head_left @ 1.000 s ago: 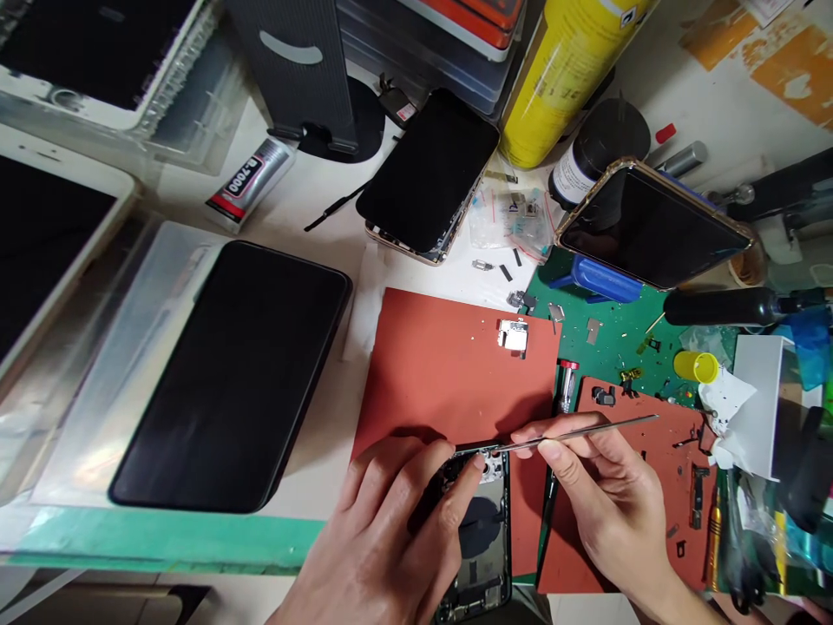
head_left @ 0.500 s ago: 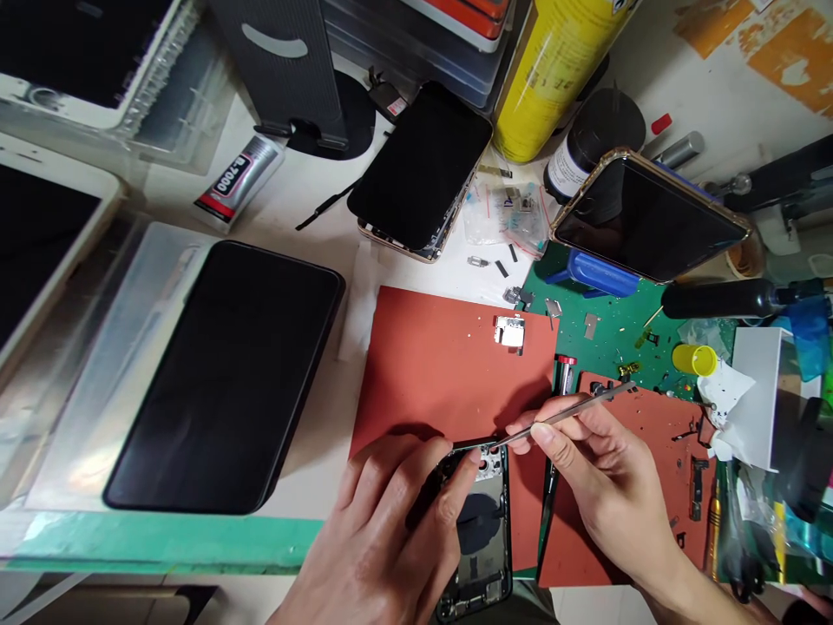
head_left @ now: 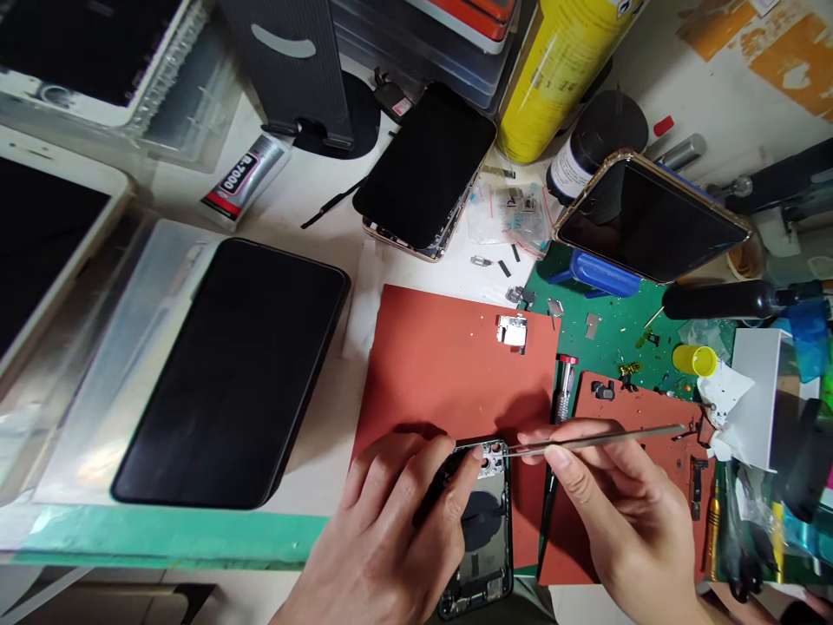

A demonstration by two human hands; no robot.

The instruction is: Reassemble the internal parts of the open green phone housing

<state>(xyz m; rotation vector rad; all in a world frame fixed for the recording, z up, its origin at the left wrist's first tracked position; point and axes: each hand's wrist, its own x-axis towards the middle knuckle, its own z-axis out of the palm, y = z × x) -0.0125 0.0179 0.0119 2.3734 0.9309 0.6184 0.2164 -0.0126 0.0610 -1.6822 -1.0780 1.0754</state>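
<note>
An opened phone frame (head_left: pixel 482 555) lies at the bottom centre, over the near edge of the red mat (head_left: pixel 429 365). My left hand (head_left: pixel 396 521) grips its left side, with the index fingertip on the metal part near its top end. In my right hand (head_left: pixel 612 486) are metal tweezers (head_left: pixel 599 440), pinched between thumb and fingers, their tips at the phone frame's top right corner. Whether the tips hold anything is too small to tell. A small silver part (head_left: pixel 512 331) rests on the mat's far right corner.
A large black screen (head_left: pixel 231 373) lies at left. Behind the mat is another phone (head_left: pixel 426 169). A screwdriver (head_left: pixel 563 391) lies beside my right hand, near a second red mat (head_left: pixel 651 408) with small parts. Yellow can (head_left: pixel 553 78) stands behind.
My right hand has moved right and slightly down. The tweezers now lie flatter, their tips a little further right on the phone frame. My left hand keeps its hold.
</note>
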